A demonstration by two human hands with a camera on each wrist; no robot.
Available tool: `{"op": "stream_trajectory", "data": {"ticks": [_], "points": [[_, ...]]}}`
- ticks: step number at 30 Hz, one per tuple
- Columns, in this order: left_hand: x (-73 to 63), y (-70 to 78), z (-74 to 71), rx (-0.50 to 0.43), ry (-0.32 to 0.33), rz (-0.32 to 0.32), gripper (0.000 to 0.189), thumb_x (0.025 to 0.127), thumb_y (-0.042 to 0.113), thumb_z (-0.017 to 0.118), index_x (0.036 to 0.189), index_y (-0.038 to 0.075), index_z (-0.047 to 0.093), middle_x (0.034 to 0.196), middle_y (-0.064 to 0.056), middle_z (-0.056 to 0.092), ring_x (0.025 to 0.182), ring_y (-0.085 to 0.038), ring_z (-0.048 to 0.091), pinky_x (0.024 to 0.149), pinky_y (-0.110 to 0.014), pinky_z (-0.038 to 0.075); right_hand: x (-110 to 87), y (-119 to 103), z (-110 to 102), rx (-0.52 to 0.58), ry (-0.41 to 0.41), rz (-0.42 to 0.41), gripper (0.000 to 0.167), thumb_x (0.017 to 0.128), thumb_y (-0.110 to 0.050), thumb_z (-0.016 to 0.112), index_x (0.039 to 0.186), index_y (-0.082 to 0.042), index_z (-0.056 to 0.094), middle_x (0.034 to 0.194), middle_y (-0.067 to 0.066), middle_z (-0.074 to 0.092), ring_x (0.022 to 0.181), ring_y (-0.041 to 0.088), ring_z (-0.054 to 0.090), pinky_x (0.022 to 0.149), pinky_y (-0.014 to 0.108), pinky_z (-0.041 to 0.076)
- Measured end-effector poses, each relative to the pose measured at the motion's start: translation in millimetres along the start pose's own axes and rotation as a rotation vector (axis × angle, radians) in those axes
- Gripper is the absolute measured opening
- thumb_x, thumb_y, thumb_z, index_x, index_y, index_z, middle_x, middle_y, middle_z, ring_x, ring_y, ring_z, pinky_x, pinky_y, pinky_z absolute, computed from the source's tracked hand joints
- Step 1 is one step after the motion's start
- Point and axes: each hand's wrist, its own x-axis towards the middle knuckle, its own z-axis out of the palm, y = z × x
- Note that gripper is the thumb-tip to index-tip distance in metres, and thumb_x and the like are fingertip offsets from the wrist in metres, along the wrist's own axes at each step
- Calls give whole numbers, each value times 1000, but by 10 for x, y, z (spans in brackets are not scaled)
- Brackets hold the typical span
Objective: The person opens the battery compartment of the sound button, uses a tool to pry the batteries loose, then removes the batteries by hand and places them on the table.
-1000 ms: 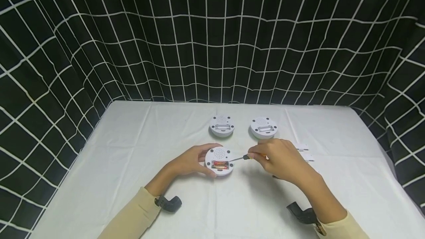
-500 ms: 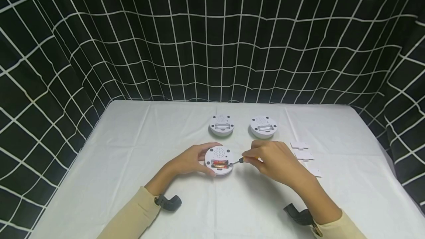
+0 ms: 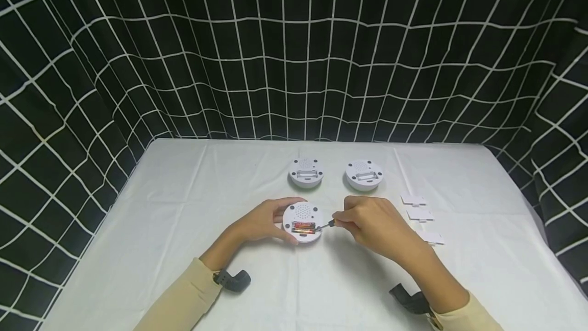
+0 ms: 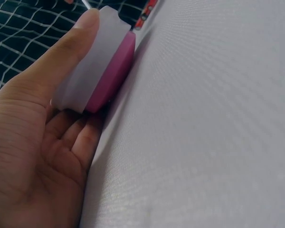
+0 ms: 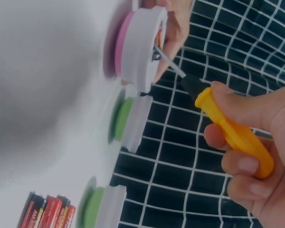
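A round device [image 3: 303, 209] with a white base and pink underside lies base up, speaker holes showing. Red batteries [image 3: 303, 228] fill its uncovered compartment. My left hand [image 3: 263, 222] grips its left side, thumb on the near rim and fingers around the far side; in the left wrist view the thumb presses the white base [image 4: 102, 45]. My right hand [image 3: 374, 225] holds a screwdriver [image 5: 240, 137] with a yellow handle and black collar. Its metal shaft [image 5: 172, 63] slants to the compartment's right end; whether the tip touches a battery, I cannot tell.
Two similar devices [image 3: 306, 173] [image 3: 364, 175], green underneath in the right wrist view, stand behind with bare compartments. Several white battery covers [image 3: 420, 214] lie to the right. Loose red batteries [image 5: 48, 211] rest on the white cloth. A netted dark curtain [image 3: 294, 55] rises behind.
My right hand has moved left and slightly down, bringing the screwdriver tip to the compartment's right end. This uncovers the white covers. My left hand and the device stay nearly still.
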Motion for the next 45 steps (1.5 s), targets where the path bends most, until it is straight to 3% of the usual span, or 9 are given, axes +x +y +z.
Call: {"op": "stream_trajectory", "data": {"ticks": [18,32,37,45], "points": [[-32,-26,-24,18,27,14,95,67,5,94,150,14,50,144,0,59,130,-12,57,109,-26,46,64,-120,8,-90,34,-64,16,80,-17,86,76,-21,72,62,-12,33,51,6,23,43,21,23],[-22,-44,-7,19,13,11,94,68,8,94,150,16,49,145,2,58,131,-11,56,109,-25,46,171,-219,-50,-178,-33,-107,16,79,-14,86,71,-17,73,61,-7,35,52,9,26,43,23,25],[-6,-50,19,-8,-1,13,95,68,7,94,151,15,49,145,1,57,131,-12,56,109,-26,46,106,-96,-1,-103,-39,-49,15,81,-13,84,75,-21,73,62,-11,36,52,7,29,44,22,26],[-15,-27,3,24,20,20,95,67,8,95,150,17,50,145,2,58,131,-12,56,109,-25,45,-11,47,98,26,50,-25,12,82,-13,84,80,-22,76,63,-16,40,53,2,32,45,19,28]]}}
